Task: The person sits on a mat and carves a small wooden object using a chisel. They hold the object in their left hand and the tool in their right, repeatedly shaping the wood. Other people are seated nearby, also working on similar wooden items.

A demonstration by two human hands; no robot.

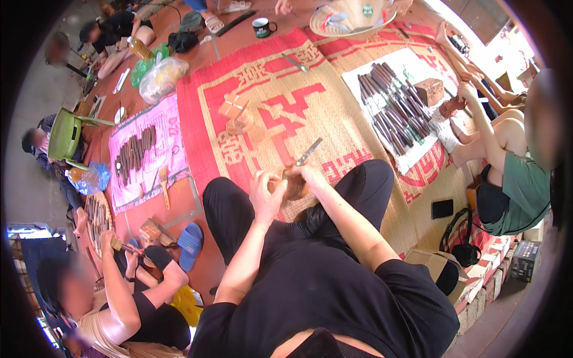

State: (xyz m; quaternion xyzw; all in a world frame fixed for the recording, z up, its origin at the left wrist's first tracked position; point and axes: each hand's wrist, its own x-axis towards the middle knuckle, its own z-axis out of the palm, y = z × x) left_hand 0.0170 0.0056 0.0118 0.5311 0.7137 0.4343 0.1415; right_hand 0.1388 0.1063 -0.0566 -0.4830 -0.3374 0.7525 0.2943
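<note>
In front of my lap, my right hand is closed round a slim tool, perhaps a knife, whose flat grey blade points away and to the right. My left hand is beside it with curled fingers, and what they grip is hidden. A brown wooden block shows between and below the two hands; whether either hand touches it I cannot tell. Farther out on the red and straw-coloured mat sits a pale wooden block with a rounded wooden piece close by.
To the right, rows of dark-handled tools cover a white sheet beside a wooden block. On the left, dark sticks and a brush lie on a pink sheet. People sit on both sides. A phone is near my right knee.
</note>
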